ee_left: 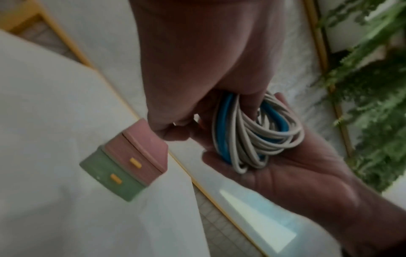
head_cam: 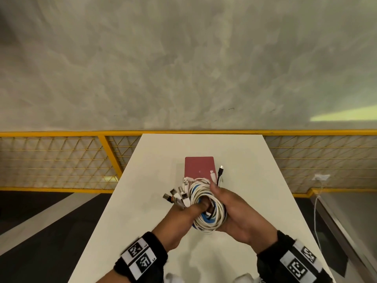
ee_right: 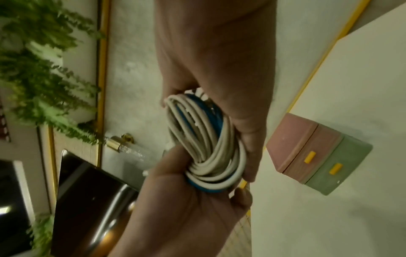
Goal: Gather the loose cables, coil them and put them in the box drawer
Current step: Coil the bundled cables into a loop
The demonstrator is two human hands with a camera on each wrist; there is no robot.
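While both hands (head_cam: 206, 211) clamp cable coil (head_cam: 206, 209), box (head_cam: 199, 167) sits just beyond fingertips; 2 drawers closed, facing hands.

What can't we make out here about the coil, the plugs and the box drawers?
- Cable count: in every view the coil overlaps itself and both hands cover parts of it.
- Plug types: the connector ends are too small in the head view; the left hand hides them in its wrist view.
- Box contents: both drawers shut. The head view shows only its lid.
- Right hand grip: fingertips hidden behind the coil.
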